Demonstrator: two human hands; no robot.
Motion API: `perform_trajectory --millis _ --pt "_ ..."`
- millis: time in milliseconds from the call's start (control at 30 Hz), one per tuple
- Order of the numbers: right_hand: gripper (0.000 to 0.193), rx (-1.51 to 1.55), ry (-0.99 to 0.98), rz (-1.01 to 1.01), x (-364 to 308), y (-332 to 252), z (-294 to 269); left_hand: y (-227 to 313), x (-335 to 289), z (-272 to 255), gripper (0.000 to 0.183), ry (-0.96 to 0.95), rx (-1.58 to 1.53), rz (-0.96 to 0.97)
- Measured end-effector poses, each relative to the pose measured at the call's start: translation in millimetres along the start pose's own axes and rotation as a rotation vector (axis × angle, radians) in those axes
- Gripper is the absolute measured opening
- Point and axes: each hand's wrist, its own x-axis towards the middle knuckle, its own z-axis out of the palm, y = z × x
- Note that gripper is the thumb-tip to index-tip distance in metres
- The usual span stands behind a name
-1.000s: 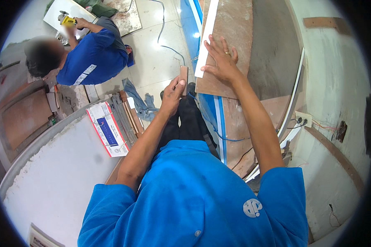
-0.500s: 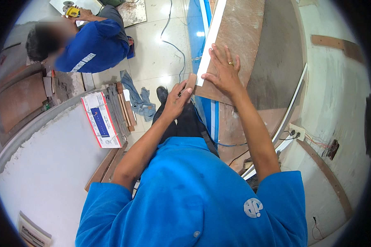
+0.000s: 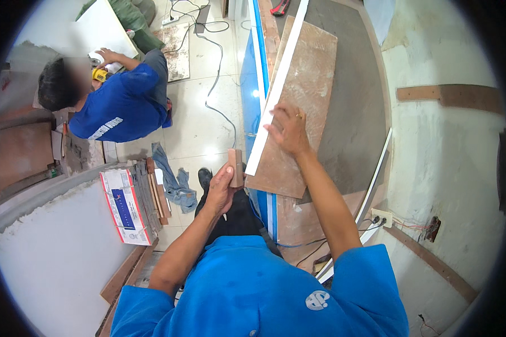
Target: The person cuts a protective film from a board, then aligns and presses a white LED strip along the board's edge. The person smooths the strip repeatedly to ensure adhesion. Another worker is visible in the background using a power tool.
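Left hand [image 3: 221, 189] clamped on small brown block [image 3: 236, 171]; right hand [image 3: 290, 132], apart from it, rests loosely open on brown board [image 3: 312, 78], fingertips at white strip [image 3: 271, 109] just leftward. Best: steady strip with light, even pressure; hold block square.

A half-finished room in use as a workshop: patchy wall [image 3: 450, 56] at 2 o'clock, loose wires [image 3: 411, 227] by a socket [image 3: 381, 217] at 4, a co-worker [image 3: 115, 112] with a yellow power tool [image 3: 100, 74] at 10, cable [image 3: 207, 102] over tiled floor [image 3: 185, 115] at 11, smeared board [image 3: 315, 73] on the tabletop [image 3: 361, 84] at 1.
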Motion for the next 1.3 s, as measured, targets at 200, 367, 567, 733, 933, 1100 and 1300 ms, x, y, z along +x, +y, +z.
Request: perform_trajectory --millis 200,367,567,733,933,1100,1300 --pt "0.076 -0.157 0.206 -0.06 35 16 8 -14 4 1 0.06 0.02 -0.065 0.034" --pt "0.082 -0.15 0.191 -0.073 41 23 7 -13 9 26 0.061 0.027 -0.053 0.084" --pt "0.079 -0.145 0.208 -0.059 50 26 3 -25 31 34 0.059 0.093 -0.186 0.115" --pt "0.07 -0.185 0.203 -0.053 49 29 6 -27 25 28 0.061 0.087 -0.186 0.059" --pt "0.063 -0.342 0.219 -0.006 50 26 16 -11 33 2 0.062 0.158 0.654 0.238" --pt "0.061 -0.435 0.299 -0.027 56 36 34 3 14 5 0.061 0.138 0.834 0.26" --pt "0.062 -0.405 0.296 -0.03 54 38 36 -18 10 18 0.061 0.193 0.828 0.33"
